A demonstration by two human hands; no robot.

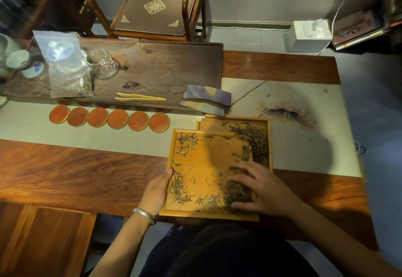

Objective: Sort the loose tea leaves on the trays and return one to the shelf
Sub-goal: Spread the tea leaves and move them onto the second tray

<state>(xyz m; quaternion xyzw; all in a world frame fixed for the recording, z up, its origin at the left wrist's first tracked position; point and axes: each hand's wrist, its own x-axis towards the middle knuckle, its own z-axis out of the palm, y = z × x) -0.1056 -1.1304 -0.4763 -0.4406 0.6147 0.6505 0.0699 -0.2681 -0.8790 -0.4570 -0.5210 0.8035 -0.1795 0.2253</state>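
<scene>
Two square bamboo trays lie on the table's near edge. The upper tray (171,157) overlaps the lower tray (269,144), which shows behind it at the right. Loose tea leaves (180,187) lie scattered along the upper tray's edges, with a denser heap (236,192) at its near right corner. More tea leaves (256,139) are piled in the lower tray's right side. My left hand (155,192) grips the upper tray's left rim, thumb over the edge. My right hand (258,186) rests spread over the heap, fingers on the leaves.
Several round wooden coasters (108,118) line the pale table runner. Behind them a dark tea board (165,68) carries a plastic bag of tea (67,68), glassware (104,64), cups (18,59), bamboo tweezers (139,97) and a folded cloth (205,100). A chair (152,15) stands beyond.
</scene>
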